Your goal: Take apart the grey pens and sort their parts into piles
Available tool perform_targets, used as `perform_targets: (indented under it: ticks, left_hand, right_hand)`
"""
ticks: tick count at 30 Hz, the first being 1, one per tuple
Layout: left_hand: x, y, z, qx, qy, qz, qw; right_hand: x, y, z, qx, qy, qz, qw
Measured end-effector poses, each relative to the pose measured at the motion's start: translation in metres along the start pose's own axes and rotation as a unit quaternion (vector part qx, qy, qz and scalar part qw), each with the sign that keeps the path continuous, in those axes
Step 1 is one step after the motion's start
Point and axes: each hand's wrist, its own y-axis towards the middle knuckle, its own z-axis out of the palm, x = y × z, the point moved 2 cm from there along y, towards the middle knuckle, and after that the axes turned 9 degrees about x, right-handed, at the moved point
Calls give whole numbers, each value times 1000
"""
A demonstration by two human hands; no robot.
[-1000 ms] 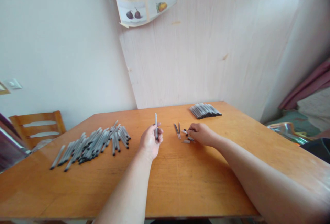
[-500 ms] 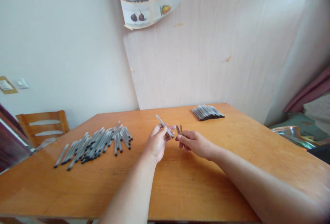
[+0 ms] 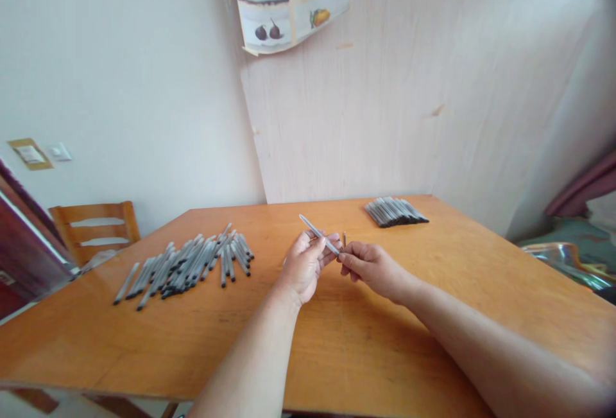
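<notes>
The left hand (image 3: 307, 267) pinches one clear pen (image 3: 317, 232) between thumb and fingers, above the middle of the bench (image 3: 337, 341). This pen is tilted, with its lower end toward the right hand (image 3: 370, 267). The right hand has its thumb and forefinger closed at this end; whether a small part is also between them, one cannot tell. Just behind the right hand a thin dark rod (image 3: 344, 238) is partly visible. On the left side lies a loose heap of pens (image 3: 192, 264) with dark ends, and at the far right a neater row of pens (image 3: 394, 211).
</notes>
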Motion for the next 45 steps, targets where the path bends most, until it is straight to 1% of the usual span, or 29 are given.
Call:
perform_targets:
  ticks: [5, 8, 12, 14, 16, 18, 21, 23, 25, 27, 31, 32, 36, 37, 42, 45]
  left_hand:
    - [1, 0, 1, -5, -9, 6, 1000]
    - [2, 0, 1, -19, -6, 6, 1000]
    - [2, 1, 1, -34, -8, 7, 999]
    - [1, 1, 1, -36, -10, 12, 999]
    - [0, 0, 1, -33, -11, 17, 999]
    - [0, 0, 2, -27, -11, 19, 999]
    - [1, 0, 3, -26, -7, 20, 999]
    - [2, -1, 4, -29, 0, 19, 999]
    - [3, -1, 4, -32, 7, 17, 999]
    - [3, 0, 3, -35, 12, 17, 999]
    - [4, 0, 3, -35, 3, 17, 999]
    - [5, 0, 3, -35, 1, 15, 999]
    - [5, 0, 2, -41, 2, 13, 999]
    - [6, 0, 2, -41, 1, 13, 999]
    - [6, 1, 0, -40, -2, 16, 999]
    - [6, 1, 0, -46, 8, 13, 999]
  right_hand:
    - [2, -1, -1, -32, -50, -11, 998]
    - [5, -2, -1, -51, -94, -17, 994]
    - [8, -4, 0, -91, -158, -47, 982]
    - [8, -4, 0, -107, -154, -62, 980]
    - [7, -3, 0, -96, -123, -58, 986]
    - [4, -2, 0, -71, -97, -36, 992]
    - [-2, 0, -1, -51, -92, -9, 994]
    - [-4, 1, -2, -55, -101, -16, 993]
    - [-4, 1, -2, -74, -110, -31, 991]
    - [-3, 1, -2, -86, -108, -31, 990]
    - [-1, -1, 0, -38, -88, 4, 995]
    - [-1, -1, 0, -37, -90, 4, 995]
    - [0, -1, -1, -81, -92, -23, 992]
    - [0, 0, -1, -84, -85, -22, 993]
    - [-5, 2, -1, -42, -69, 1, 997]
    - [-6, 3, -2, -64, -59, -21, 996]
